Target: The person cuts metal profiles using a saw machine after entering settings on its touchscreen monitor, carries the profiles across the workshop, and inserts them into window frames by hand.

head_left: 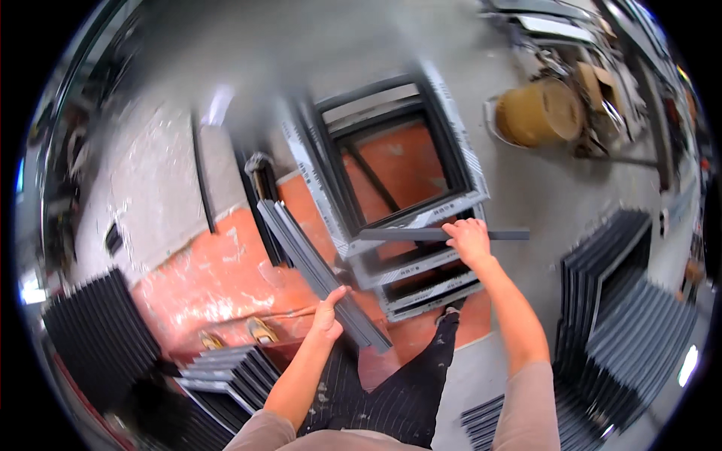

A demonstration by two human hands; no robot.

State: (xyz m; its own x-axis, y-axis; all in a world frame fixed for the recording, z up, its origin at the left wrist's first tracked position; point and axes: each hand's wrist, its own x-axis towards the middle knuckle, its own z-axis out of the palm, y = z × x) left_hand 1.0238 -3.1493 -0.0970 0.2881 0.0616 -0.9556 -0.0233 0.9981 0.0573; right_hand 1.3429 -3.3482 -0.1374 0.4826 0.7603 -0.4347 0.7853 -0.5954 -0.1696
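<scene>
A bundle of long grey profile strips (304, 252) slants up and away in front of me, with my left hand (328, 319) closed around its near part. My right hand (469, 239) grips a single grey strip (402, 234) near its right part. That strip lies crosswise over the near side of a stack of dark rectangular window frames (460, 143); whether it touches them I cannot tell. Printed white film covers the outer faces of the frames. Through the top frame's opening, an orange-red sheet shows below.
The orange-red sheet (218, 259) spreads over the floor. Stacked dark frames stand at the right (602, 263), far left (98, 323) and near left (241, 372). A tan round bucket (538, 113) sits back right. Long dark strips (201, 173) lie left of the frames.
</scene>
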